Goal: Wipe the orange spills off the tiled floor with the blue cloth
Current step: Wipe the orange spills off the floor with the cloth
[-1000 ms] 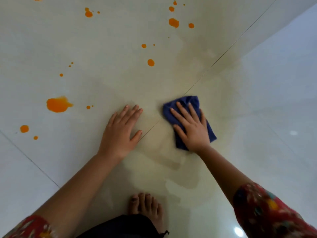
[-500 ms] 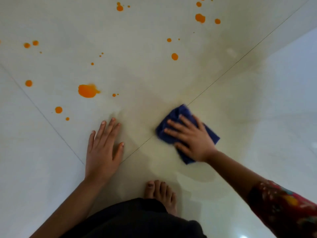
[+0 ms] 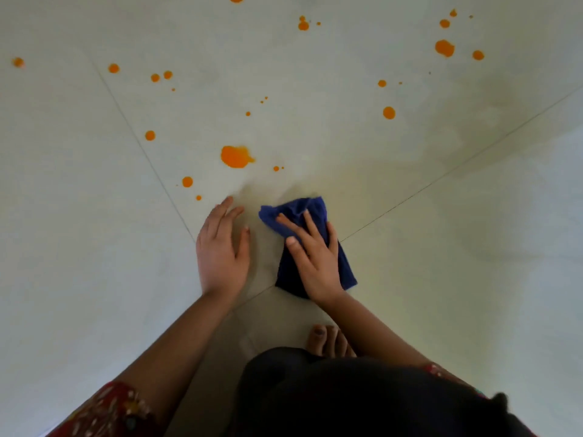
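My right hand (image 3: 312, 257) presses flat on the crumpled blue cloth (image 3: 345, 268), which lies on the pale tiled floor (image 3: 79, 247) near the centre. My left hand (image 3: 220, 250) rests palm down on the bare floor just left of the cloth, fingers spread, holding nothing. A large orange spill (image 3: 236, 156) lies just beyond both hands. Several smaller orange drops are scattered farther out, such as one drop (image 3: 389, 112) to the upper right and a bigger blot (image 3: 444, 47) near the top right.
Thin grout lines (image 3: 441, 181) cross the floor and meet close to my hands. A damp, smeared patch (image 3: 492, 121) spreads to the upper right. My bare toes (image 3: 328, 339) and dark trousers (image 3: 362, 398) fill the bottom centre.
The right hand has slid the cloth to the left, towards the left hand and the large spill. The view has shifted, bringing more drops on the left into sight.
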Motion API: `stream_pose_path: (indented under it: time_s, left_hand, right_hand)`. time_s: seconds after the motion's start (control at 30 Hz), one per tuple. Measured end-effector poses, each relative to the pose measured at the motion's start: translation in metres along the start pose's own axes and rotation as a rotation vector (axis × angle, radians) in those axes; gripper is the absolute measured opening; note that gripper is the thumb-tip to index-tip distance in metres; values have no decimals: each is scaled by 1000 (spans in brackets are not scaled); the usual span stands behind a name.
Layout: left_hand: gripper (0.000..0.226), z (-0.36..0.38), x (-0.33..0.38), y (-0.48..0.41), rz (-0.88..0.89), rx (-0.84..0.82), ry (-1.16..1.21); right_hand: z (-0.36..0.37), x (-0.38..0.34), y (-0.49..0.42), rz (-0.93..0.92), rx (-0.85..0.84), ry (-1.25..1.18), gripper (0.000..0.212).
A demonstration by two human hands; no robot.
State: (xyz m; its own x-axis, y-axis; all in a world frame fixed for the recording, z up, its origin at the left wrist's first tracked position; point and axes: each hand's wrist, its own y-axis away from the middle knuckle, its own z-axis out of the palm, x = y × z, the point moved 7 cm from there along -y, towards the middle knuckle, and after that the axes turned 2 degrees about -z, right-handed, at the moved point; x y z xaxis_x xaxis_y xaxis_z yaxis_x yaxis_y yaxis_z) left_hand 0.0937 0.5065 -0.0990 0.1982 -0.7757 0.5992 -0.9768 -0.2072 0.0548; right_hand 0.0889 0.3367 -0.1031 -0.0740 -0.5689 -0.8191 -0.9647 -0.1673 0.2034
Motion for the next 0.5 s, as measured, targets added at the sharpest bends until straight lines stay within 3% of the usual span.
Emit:
stream_pose_path:
  time_s: [0.07, 0.1, 0.23, 0.33, 0.43, 0.5]
  left_hand:
    - [27, -7, 1, -4, -186, 28, 200]
    - [28, -5, 2, -4, -328, -13, 345]
    - [60, 19, 27, -1, -804, -476, 999]
    - [64, 10, 56, -4, -820, -593, 1304]
    - [50, 5, 68, -3, -804, -597, 1311]
    - [42, 6, 71, 0, -779, -607, 1306]
  right_hand:
    - [-1, -4, -1, 199, -57, -586, 29]
    - [-6, -9, -4, 190, -52, -709, 30]
    - [-21, -41, -16, 64, -85, -789, 35]
    - [-17, -61, -17, 64, -106, -695, 27]
    - [-25, -71, -12, 47, 80, -724, 46]
    - [-30, -72, -12, 116, 143, -750, 39]
